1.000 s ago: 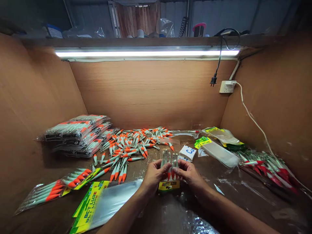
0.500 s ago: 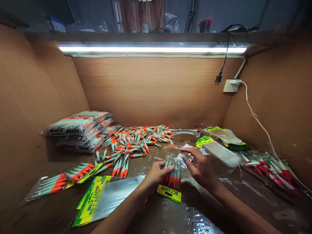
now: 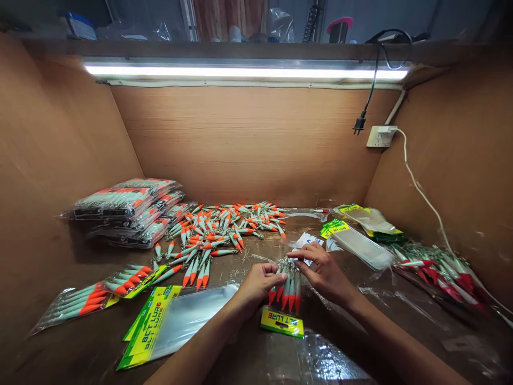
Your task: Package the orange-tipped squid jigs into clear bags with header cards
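A clear plastic packet of several grey-green lures with red-orange tips point(image 3: 291, 291) lies in front of me, its yellow-green "BCT LURE" header point(image 3: 282, 322) toward me. My left hand point(image 3: 256, 286) grips the packet's left side, thumb across the lures. At the far end, by the metal hooks, my right hand point(image 3: 323, 270) pinches the packet's plastic edge between thumb and forefinger. Just beyond that hand lies a white paper with blue print point(image 3: 308, 241). Flat bags with yellow headers point(image 3: 154, 323) rest left of my left forearm.
Loose lures point(image 3: 218, 230) are heaped at the back middle. Filled packets point(image 3: 74, 303) lie at left, below a stack of bagged lures point(image 3: 120, 211). More flat bags point(image 3: 360, 243) and red-tipped lures point(image 3: 441, 272) are at right. A black plug point(image 3: 359, 125) hangs above.
My right hand has come down and left onto the hook end of the packet, its fingers closing there. My left hand keeps its hold. The view has shifted slightly.
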Motion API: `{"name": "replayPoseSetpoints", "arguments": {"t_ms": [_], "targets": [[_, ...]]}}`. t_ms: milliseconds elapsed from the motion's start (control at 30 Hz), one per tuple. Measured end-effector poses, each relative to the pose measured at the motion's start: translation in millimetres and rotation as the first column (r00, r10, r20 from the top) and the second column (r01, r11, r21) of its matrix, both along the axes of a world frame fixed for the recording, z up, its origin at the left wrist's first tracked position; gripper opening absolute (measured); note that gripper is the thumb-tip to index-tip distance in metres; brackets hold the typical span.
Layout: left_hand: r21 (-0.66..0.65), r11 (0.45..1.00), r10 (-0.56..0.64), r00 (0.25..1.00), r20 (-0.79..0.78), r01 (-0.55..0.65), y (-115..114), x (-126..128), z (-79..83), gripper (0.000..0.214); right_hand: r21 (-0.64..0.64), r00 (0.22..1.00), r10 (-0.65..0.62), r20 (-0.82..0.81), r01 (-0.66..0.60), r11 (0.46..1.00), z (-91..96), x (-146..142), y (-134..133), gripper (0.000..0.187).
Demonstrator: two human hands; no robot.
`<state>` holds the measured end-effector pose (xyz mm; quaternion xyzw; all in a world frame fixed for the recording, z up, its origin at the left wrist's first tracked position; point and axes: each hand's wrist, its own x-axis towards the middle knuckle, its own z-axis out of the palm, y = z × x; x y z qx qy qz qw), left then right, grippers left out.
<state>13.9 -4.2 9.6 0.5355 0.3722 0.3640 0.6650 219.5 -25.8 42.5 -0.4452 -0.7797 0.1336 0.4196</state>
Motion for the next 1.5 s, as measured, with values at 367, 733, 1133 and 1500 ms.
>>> {"name": "replayPoseSetpoints", "arguments": {"t_ms": [367, 733, 1133, 1500], "targets": [[0.032, 0.999, -0.008, 0.997, -0.073, 0.011, -4.6, 1.4, -2.3, 0.035, -0.031, 0.995, 0.094, -0.023, -0.094, 0.995, -4.6, -2.8, -0.1, 0.025], [-0.165, 0.982, -0.084, 0.996, 0.028, 0.088, 1.4, -11.3, 8.6, 0.044, -0.061, 0.998, 0.063, -0.021, -0.064, 0.996, -6.5, 5.2, 5.2, 0.025], [-0.038, 0.998, -0.051, 0.991, -0.121, 0.047, 0.4, -7.1, 2.1, 0.036, -0.055, 0.998, 0.064, 0.016, -0.063, 0.996, -8.7, 4.3, 7.2, 0.023], [-0.126, 0.987, -0.108, 0.990, -0.091, 0.096, -0.6, -9.6, 7.3, 0.038, -0.074, 0.996, 0.047, 0.073, -0.042, 0.996, -3.8, 7.7, 5.0, 0.024]]}}
